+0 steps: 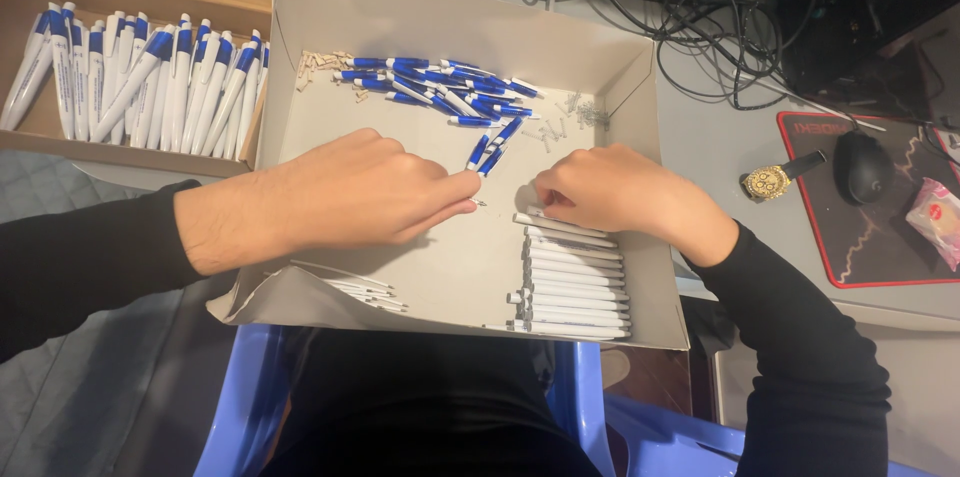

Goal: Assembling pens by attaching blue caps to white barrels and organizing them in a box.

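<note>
Your left hand is curled, fingers pressed together, pinching a thin refill whose tip pokes out just past your fingertips. Your right hand is closed too, its fingers tucked down onto the top white barrel of the stack; whether it grips that barrel you cannot tell from here. Keep the refill level with the barrel's open end, and steady the barrel with the right hand before you push.

Just under your right hand lies the stack of white barrels; below your left wrist, a few spare refills. Beyond both hands, blue clip caps are heaped against the far wall of the cardboard tray. Past your left forearm, a box of finished pens; beyond your right, a watch and mouse on the table.
</note>
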